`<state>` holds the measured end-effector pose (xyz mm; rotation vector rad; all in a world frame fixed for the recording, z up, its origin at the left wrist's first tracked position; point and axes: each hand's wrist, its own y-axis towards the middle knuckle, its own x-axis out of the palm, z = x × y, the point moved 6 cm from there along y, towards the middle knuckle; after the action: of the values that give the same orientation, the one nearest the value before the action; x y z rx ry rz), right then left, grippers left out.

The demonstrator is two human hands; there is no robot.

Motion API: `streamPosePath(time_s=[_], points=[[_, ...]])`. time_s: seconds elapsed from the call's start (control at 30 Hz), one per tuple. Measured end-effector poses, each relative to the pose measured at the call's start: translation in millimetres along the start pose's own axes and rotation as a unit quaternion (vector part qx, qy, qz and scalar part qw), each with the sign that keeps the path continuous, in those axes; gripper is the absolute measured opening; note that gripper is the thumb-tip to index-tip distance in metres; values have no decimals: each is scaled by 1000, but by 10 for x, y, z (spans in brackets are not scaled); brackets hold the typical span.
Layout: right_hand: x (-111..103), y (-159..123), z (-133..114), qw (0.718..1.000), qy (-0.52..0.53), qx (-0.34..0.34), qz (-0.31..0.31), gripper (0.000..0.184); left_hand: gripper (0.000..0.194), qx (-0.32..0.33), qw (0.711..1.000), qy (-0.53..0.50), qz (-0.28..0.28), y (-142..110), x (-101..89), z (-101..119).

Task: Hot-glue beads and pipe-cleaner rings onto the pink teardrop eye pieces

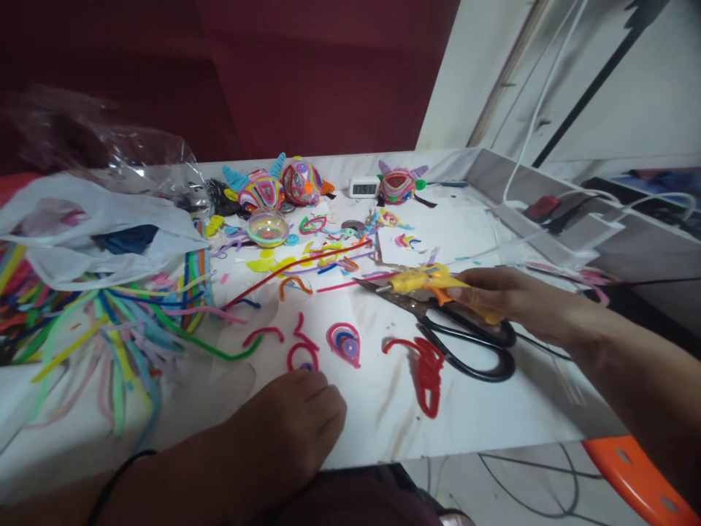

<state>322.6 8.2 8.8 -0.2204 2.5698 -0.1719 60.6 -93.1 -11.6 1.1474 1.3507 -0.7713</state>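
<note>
My right hand [498,296] is closed around a yellow hot glue gun [421,280], its nozzle aimed left above the table. Below the gun lie black-handled scissors [432,314] with their blades toward the middle. My left hand [299,420] rests at the near edge with fingers curled under, so whatever they grip is hidden. Just beyond its knuckles is a pink pipe-cleaner loop [303,356] with a purple centre, partly covered by the hand. A finished-looking pink teardrop [345,345] with blue and purple inside lies to the right. Red pipe cleaner [428,376] sits bunched nearer the scissors.
Bundles of coloured pipe cleaners [120,329] and a white plastic bag [98,226] fill the left. Colourful wrapped figures [304,181], a small digital clock [364,188] and a clear bowl [268,229] stand at the back. A power strip [569,237] and cables are at right.
</note>
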Motion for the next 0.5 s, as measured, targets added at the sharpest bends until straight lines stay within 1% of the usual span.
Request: streamPosePath(time_s=[0.13, 0.2, 0.27, 0.3, 0.33, 0.37, 0.5], points=[[46, -25, -19, 998, 54, 32, -27, 41, 16, 0, 1000, -15, 23, -41, -79, -47], [90, -6, -53, 995, 80, 40, -48, 39, 17, -22, 998, -38, 47, -40, -137, -131], [157, 32, -94, 989, 113, 47, -80, 36, 18, -82, 992, -66, 71, -29, -192, -290], [194, 58, -118, 986, 128, 47, -98, 34, 19, -126, 986, -79, 72, -24, -201, -395], [228, 87, -144, 983, 138, 45, -113, 33, 19, -157, 980, -94, 74, -15, -209, -488], [259, 119, -170, 981, 141, 42, -127, 32, 20, -170, 976, -107, 85, 0, -225, -562], [364, 260, -254, 976, 137, 26, -167, 29, 20, -245, 956, -158, 30, 77, -133, -843]])
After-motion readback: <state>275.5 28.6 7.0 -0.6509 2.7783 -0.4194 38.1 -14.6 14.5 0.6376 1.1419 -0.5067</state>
